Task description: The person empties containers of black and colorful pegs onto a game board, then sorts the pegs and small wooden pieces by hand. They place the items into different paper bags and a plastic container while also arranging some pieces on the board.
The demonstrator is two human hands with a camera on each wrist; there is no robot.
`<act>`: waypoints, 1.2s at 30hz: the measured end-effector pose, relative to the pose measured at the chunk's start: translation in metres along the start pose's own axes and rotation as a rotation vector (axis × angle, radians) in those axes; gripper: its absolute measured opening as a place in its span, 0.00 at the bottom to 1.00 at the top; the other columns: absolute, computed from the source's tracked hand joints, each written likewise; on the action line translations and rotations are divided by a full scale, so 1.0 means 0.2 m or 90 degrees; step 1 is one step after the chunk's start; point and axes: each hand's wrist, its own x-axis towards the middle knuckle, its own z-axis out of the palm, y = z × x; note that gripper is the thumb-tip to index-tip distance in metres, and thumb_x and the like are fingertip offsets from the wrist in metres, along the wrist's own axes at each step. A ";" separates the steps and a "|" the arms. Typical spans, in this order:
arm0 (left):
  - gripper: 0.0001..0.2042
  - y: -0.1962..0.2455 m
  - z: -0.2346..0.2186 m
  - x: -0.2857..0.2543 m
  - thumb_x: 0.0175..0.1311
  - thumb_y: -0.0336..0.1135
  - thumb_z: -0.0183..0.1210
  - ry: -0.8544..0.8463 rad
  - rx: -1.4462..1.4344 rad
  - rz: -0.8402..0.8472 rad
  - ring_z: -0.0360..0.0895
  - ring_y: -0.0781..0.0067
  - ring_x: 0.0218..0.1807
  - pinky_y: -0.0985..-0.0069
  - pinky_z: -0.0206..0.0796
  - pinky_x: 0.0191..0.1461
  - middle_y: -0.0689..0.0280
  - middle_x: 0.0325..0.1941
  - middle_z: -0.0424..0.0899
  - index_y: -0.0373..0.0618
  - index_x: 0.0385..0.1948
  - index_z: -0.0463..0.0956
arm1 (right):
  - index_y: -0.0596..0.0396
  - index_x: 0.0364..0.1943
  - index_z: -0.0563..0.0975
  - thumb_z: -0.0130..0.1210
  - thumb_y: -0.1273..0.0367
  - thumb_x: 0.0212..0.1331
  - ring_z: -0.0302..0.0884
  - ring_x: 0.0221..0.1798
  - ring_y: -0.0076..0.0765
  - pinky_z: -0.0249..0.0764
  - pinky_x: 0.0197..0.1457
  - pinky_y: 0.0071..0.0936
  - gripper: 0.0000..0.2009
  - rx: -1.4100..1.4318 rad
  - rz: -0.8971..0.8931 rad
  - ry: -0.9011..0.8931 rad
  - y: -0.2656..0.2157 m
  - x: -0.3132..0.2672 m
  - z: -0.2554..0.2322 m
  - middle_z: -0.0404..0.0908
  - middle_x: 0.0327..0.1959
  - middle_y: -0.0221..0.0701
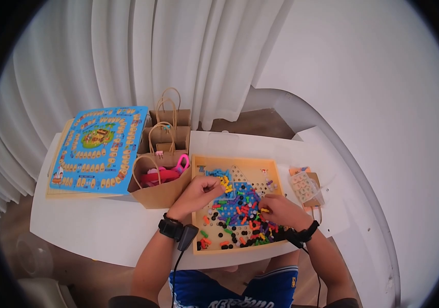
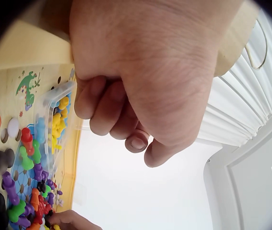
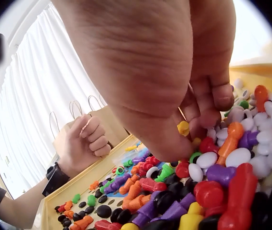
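Sitting at the near edge of a white desk (image 1: 101, 231), a person works over a wooden peg-board tray (image 1: 276, 177) that lies at the desk's near middle. The right hand (image 1: 280, 210) is lowered onto the heap of coloured pegs (image 1: 242, 215) near the tray's right side; its thumb and fingertips (image 3: 222, 98) pinch a small yellow peg (image 3: 183, 128) just above the pile, the other pegs touching or crowding beneath it. The left hand (image 1: 199, 192) hovers over the tray's left part, beside a clear plastic box (image 2: 54, 120) of yellow and blue pegs that lies on the board. Its fingers (image 2: 105, 112) are curled tightly into the palm; nothing is seen held in them. Red, orange, purple, green, black and white pegs cover the near half of the tray.

Left of the tray, touching its edge, stands an open brown paper bag (image 1: 160, 192) containing pink items; three more handled paper bags (image 1: 171, 128) stand behind it toward the far edge. A blue board-game board (image 1: 96, 151) lies on the desk's left part. A small clear packet (image 1: 304, 187) lies just right of the tray. White curtains (image 1: 142, 61) hang behind the desk.
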 end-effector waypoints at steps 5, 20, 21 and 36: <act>0.19 -0.02 -0.01 0.00 0.77 0.34 0.58 -0.006 -0.003 0.005 0.52 0.89 0.29 0.79 0.46 0.32 0.80 0.25 0.57 0.44 0.23 0.61 | 0.60 0.42 0.82 0.62 0.71 0.61 0.83 0.44 0.52 0.79 0.51 0.42 0.08 0.034 0.013 -0.026 0.00 0.03 -0.04 0.83 0.40 0.42; 0.20 -0.03 0.00 0.01 0.76 0.33 0.59 0.019 -0.022 0.020 0.54 0.90 0.28 0.80 0.47 0.29 0.80 0.22 0.59 0.42 0.21 0.62 | 0.57 0.41 0.83 0.63 0.74 0.62 0.85 0.42 0.45 0.81 0.48 0.37 0.06 0.055 -0.110 0.175 -0.11 0.32 -0.09 0.85 0.38 0.38; 0.19 -0.04 0.00 0.02 0.76 0.33 0.59 0.017 -0.020 0.028 0.54 0.90 0.28 0.80 0.47 0.29 0.80 0.22 0.59 0.42 0.21 0.63 | 0.57 0.41 0.83 0.63 0.74 0.62 0.85 0.42 0.45 0.81 0.48 0.37 0.06 0.052 -0.108 0.170 -0.06 0.28 -0.10 0.85 0.38 0.38; 0.20 -0.04 0.00 0.02 0.75 0.32 0.59 0.003 -0.010 0.020 0.54 0.90 0.27 0.79 0.48 0.30 0.80 0.22 0.59 0.42 0.21 0.61 | 0.57 0.40 0.81 0.63 0.73 0.57 0.82 0.47 0.51 0.79 0.53 0.45 0.07 -0.045 0.016 0.045 0.04 0.05 -0.05 0.84 0.39 0.40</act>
